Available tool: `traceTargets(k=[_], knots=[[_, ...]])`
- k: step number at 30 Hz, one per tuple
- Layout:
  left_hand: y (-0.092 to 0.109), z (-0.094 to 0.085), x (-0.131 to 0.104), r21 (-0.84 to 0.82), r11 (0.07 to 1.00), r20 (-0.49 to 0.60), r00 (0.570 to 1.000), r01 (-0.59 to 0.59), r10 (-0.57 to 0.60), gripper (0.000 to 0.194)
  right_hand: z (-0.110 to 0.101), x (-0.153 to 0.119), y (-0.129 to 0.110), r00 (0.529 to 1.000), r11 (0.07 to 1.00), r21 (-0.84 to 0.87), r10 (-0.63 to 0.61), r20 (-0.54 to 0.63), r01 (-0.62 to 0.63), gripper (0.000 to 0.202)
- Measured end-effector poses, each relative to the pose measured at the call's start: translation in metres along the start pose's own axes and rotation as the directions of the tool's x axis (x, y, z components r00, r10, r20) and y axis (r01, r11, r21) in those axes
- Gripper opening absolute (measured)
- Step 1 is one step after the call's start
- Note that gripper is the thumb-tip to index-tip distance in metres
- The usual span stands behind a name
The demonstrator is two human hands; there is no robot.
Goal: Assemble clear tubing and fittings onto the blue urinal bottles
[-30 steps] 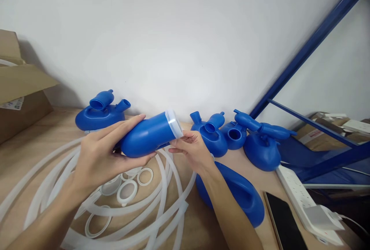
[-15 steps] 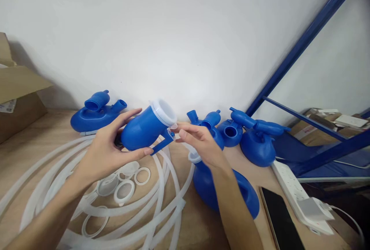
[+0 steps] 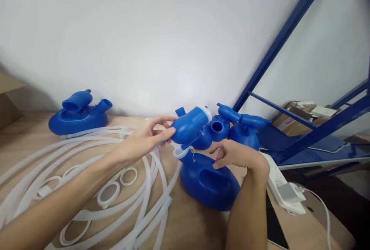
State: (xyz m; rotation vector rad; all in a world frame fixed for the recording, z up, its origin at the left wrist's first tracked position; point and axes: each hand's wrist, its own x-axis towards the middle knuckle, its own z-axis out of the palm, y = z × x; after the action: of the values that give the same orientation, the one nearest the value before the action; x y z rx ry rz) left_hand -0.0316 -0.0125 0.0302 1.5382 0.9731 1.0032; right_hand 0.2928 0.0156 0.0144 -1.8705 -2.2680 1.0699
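My left hand (image 3: 157,132) grips the rounded end of a small blue container (image 3: 189,124), tilted so its white-rimmed end points up and right. Beneath it stands a large blue bottle (image 3: 209,184) with a white collar (image 3: 180,152) round its neck. My right hand (image 3: 231,153) hovers over that bottle, fingers bent and thumb apart, holding nothing. Whether it touches the bottle I cannot tell.
Coiled clear tubes (image 3: 147,188) and white rings (image 3: 128,176) lie at the left. Another blue bottle (image 3: 78,120) stands back left, several more behind right. A power strip (image 3: 285,190) and phone (image 3: 274,223) lie right, beside a blue metal frame (image 3: 285,38).
My left hand has carried the small container right, over the large bottle. My right hand has let go of its rim and moved right and down. The view has shifted right.
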Motion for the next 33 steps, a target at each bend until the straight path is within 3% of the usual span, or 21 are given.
traceTargets(k=[4, 8, 12, 16, 20, 23, 25, 28, 30, 33], knots=[[-0.018, 0.038, 0.018, -0.108, 0.994, 0.026, 1.000, 0.017, -0.015, 0.071, 0.004, 0.006, -0.010, 0.999, 0.998, -0.044, 0.037, -0.014, -0.038, 0.036], [-0.050, 0.073, 0.036, 0.128, 0.992, -0.109, 0.993, -0.019, 0.034, 0.062, 0.008, 0.017, -0.019, 0.997, 0.994, -0.101, 0.026, -0.068, -0.033, 0.031], [-0.064, 0.084, 0.045, 0.275, 0.960, -0.097, 0.991, -0.057, 0.087, 0.058, 0.011, 0.028, -0.020, 0.999, 0.992, -0.130, -0.015, -0.041, 0.009, 0.035], [-0.059, 0.077, 0.039, 0.327, 0.940, 0.024, 0.995, -0.099, 0.097, 0.049, 0.012, 0.033, -0.016, 0.999, 0.991, -0.136, -0.008, -0.032, 0.004, 0.038], [-0.048, 0.074, 0.019, 0.266, 0.959, 0.141, 0.988, -0.101, 0.065, 0.046, 0.012, 0.039, -0.011, 0.999, 1.000, -0.025, -0.001, 0.046, 0.002, 0.047], [-0.039, 0.070, 0.002, 0.213, 0.977, 0.221, 0.973, 0.020, -0.068, 0.060, 0.011, 0.046, -0.007, 0.993, 0.997, 0.063, -0.060, 0.099, 0.054, 0.057], [-0.033, 0.062, -0.004, 0.293, 0.954, 0.292, 0.945, 0.056, -0.145, 0.075, 0.009, 0.050, -0.004, 0.974, 0.985, 0.110, -0.149, 0.168, 0.132, 0.059], [-0.028, 0.037, 0.002, 0.468, 0.877, 0.381, 0.920, -0.109, -0.089, 0.074, 0.007, 0.051, 0.001, 0.929, 0.959, 0.134, -0.277, 0.245, 0.251, 0.060], [-0.030, 0.016, 0.011, 0.514, 0.819, 0.399, 0.916, -0.254, 0.033, 0.059, 0.004, 0.047, 0.003, 0.920, 0.944, 0.105, -0.330, 0.210, 0.314, 0.057], [-0.041, -0.012, 0.023, 0.562, 0.751, 0.356, 0.921, -0.346, 0.157, 0.045, -0.001, 0.035, 0.002, 0.935, 0.942, 0.067, -0.336, 0.114, 0.330, 0.058]])
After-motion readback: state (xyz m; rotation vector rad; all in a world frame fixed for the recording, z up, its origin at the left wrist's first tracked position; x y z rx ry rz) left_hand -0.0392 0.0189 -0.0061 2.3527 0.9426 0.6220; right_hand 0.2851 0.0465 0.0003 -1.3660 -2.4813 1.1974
